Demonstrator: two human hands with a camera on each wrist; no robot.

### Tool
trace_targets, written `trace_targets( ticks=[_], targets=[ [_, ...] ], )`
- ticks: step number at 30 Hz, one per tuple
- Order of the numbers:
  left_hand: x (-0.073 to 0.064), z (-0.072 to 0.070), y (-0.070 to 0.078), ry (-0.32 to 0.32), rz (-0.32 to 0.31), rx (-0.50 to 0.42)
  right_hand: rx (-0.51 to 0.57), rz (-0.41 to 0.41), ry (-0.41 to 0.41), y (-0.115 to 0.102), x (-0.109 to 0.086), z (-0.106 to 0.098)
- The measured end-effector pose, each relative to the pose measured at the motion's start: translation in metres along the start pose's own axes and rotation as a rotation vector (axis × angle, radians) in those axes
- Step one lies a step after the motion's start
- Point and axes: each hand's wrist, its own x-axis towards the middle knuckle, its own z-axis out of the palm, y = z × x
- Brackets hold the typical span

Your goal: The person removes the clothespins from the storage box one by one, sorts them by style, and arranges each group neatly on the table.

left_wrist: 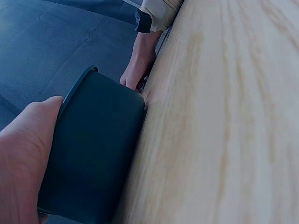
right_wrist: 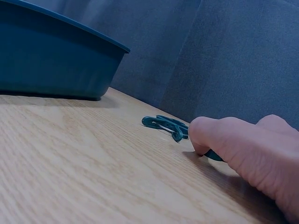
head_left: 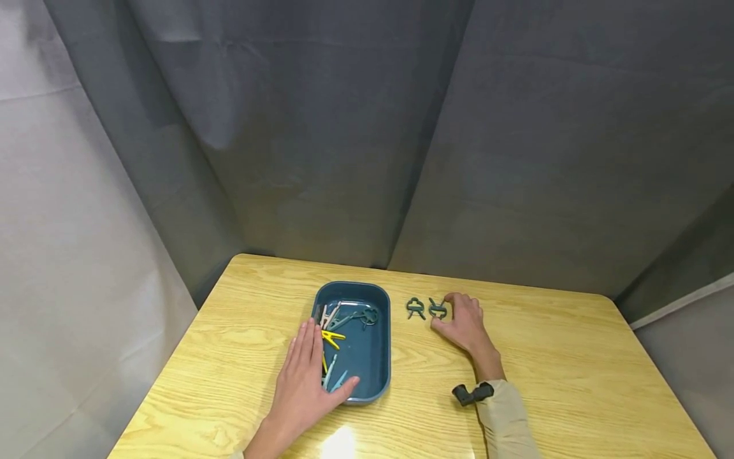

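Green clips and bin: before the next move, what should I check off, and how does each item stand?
1. Bin resting on the table: ok.
2. Left hand at the bin's rim: ok.
3. Room in the bin: ok, bare floor shows.
4. Right hand at the right green clip: ok.
5. Right green clip firmly gripped: cannot tell.
6. Left green clip in the bin: not ok, it lies on the table.
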Motion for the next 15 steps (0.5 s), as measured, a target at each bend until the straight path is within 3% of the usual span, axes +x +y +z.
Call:
trace_targets(
  ticks=[15],
  targets=[
    [0.0000,0.0009,0.0007,0.048,0.022,0.000,0.011,0.012,-0.008,-0.0013,-0.0004,-0.0006]
  ],
)
